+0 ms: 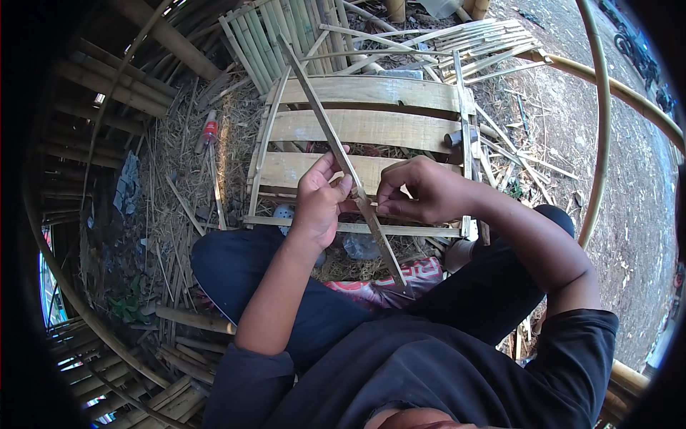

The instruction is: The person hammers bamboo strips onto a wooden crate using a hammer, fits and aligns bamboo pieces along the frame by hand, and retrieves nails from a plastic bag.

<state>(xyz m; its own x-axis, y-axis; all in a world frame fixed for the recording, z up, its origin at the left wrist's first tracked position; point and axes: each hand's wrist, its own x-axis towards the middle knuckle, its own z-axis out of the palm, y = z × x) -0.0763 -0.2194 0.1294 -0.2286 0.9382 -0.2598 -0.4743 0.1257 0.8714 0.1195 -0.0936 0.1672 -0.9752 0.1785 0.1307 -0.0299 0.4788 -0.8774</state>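
Bamboo strip runs from 11 to 5 o'clock. My left hand pinches it mid-length; right hand, at 3 o'clock, seems pinched lower.

I see both bare forearms come up from the lower edge, elbows bent. My left hand is curled, thumb raised (fingers pinched closed). My right hand faces it, knuckles up, fingers pinched together, wrist bent inward.
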